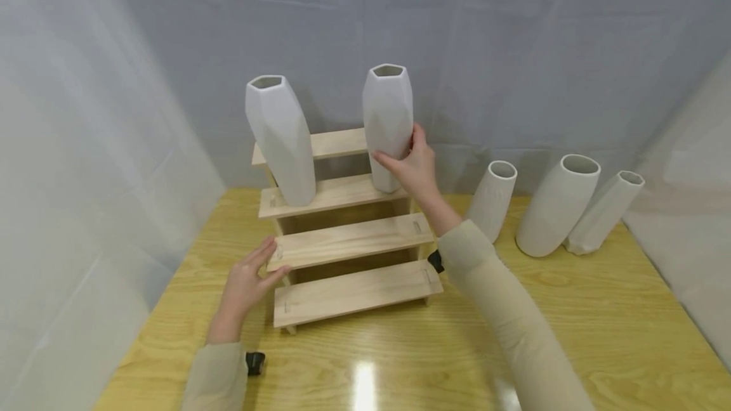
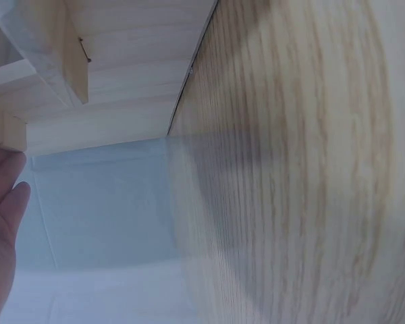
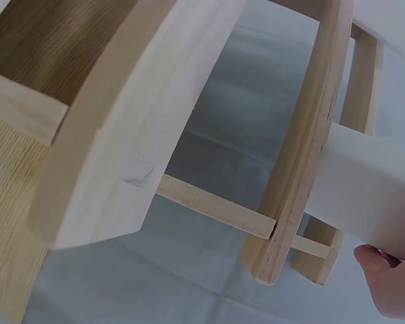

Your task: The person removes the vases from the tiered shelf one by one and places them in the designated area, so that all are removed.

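My right hand (image 1: 417,167) grips a tall white faceted vase (image 1: 388,103) by its lower right side, thumb across the front. The vase's base is at the third step (image 1: 348,192) of a pale wooden stepped stand, towards its right end. Further left on that step, a second white faceted vase (image 1: 280,138) leans leftward in the head view. At the left end of the second step (image 1: 348,243), my left hand (image 1: 245,281) touches the wood with fingers extended and thumb near the front edge. The right wrist view shows the held vase (image 3: 368,189) beyond the step boards.
Three more white vases stand on the table to the right: a slim one (image 1: 492,202), a wide rounded one (image 1: 556,205) and a narrow tilted one (image 1: 605,213). The stand's lowest step (image 1: 356,293) faces me. Grey cloth (image 1: 514,49) hangs behind the wooden table (image 1: 354,354).
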{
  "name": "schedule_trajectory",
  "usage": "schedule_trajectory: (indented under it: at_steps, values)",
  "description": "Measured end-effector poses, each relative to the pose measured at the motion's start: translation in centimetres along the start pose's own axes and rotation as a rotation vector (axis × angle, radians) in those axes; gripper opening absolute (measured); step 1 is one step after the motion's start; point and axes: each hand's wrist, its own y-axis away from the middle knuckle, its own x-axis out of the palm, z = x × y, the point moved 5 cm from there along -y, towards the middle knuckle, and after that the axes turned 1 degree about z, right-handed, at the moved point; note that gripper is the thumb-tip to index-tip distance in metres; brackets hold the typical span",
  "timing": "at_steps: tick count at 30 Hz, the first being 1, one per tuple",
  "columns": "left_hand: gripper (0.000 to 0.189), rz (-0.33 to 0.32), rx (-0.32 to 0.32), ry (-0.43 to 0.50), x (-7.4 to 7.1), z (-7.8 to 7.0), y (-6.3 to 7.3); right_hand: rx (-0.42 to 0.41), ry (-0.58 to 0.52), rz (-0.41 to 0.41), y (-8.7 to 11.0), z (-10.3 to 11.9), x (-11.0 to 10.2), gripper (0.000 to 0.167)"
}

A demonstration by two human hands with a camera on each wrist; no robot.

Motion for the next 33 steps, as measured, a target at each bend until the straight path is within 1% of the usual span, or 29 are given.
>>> schedule_trajectory:
  at_steps: [6, 12, 18, 22, 27, 33]
  values:
    - [0.061, -0.002, -0.003, -0.001, 0.0, 0.0, -0.1, -0.013, -0.010, -0.030, -0.1, 0.0, 0.1, 0.070]
    - [0.062, -0.007, -0.003, 0.004, -0.1, 0.0, 0.0, -0.011, -0.003, -0.037, -0.1, 0.1, 0.2, 0.069]
    - [0.062, -0.006, 0.005, 0.002, -0.1, 0.1, 0.0, -0.001, -0.032, -0.043, 0.1, 0.2, 0.1, 0.069]
    - [0.061, -0.009, 0.019, 0.001, 0.0, 0.0, 0.0, 0.007, -0.037, -0.053, 0.4, 0.0, -0.3, 0.069]
    - [0.061, -0.011, 0.023, -0.005, 0.0, -0.1, 0.0, -0.011, -0.050, -0.077, 0.5, 0.4, -1.1, 0.069]
    - [0.061, 0.004, -0.003, -0.008, 0.0, 0.0, -0.1, -0.032, -0.071, -0.070, 1.0, 0.9, -2.1, 0.067]
